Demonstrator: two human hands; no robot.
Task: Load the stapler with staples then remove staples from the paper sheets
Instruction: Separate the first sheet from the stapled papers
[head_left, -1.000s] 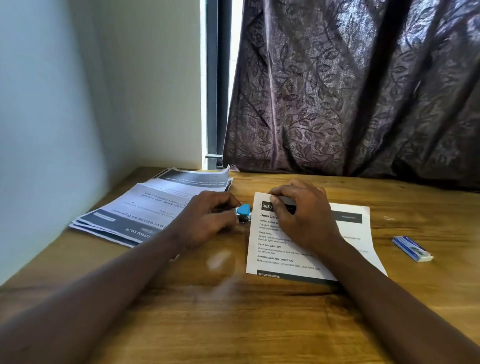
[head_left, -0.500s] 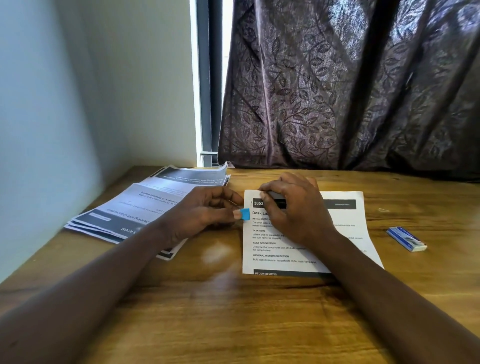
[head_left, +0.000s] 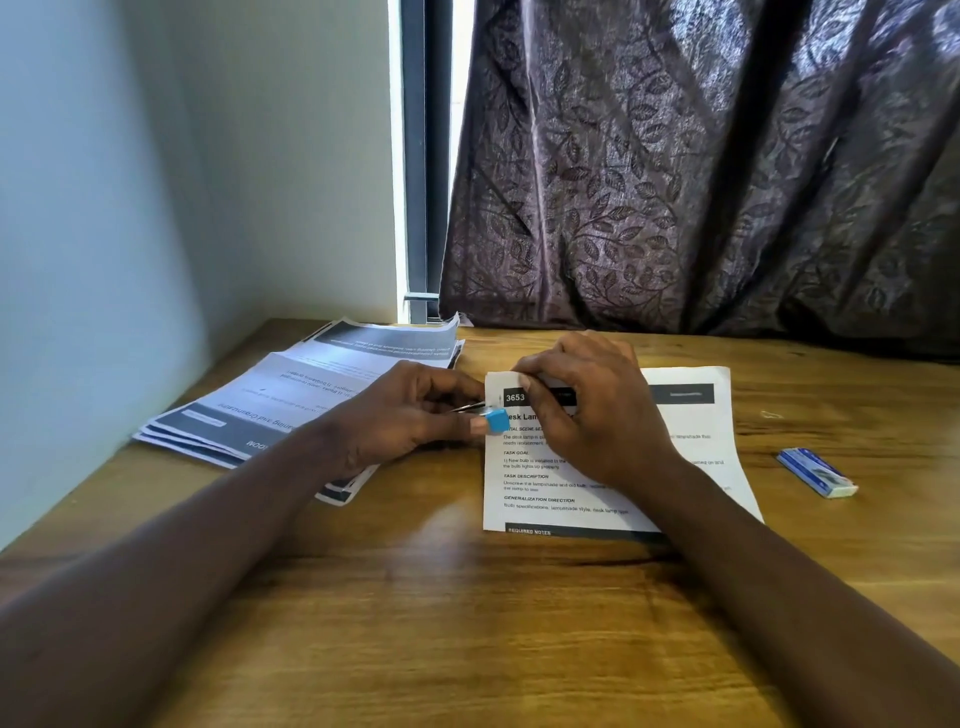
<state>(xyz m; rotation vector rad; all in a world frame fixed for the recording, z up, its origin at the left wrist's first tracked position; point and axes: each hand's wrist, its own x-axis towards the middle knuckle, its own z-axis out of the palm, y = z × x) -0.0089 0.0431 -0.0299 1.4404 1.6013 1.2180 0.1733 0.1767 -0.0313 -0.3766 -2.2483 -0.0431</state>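
Your left hand is closed round a small stapler w/ a blue plastic end and thin metal tip; thumb and fingers clamp it, most of its body hidden in the fist. The metal tip sits at the top-left corner of the white printed paper sheet w/ black header band, which lies flat near the middle of the brown wooden desk. Your right hand rests on that sheet, fingertips pinched on the paper's top-left corner, just beside the blue end. Can't tell if a staple is in that corner – too small. Toward the desk's back-left corner, against the pale wall, a fanned stack of printed sheets w/ dark bands lies partly under your left wrist. Near the desk's right edge, well apart from the sheet, lies a small blue-and-white staple box. Behind the desk's back edge hangs a dark purple leaf-patterned curtain.
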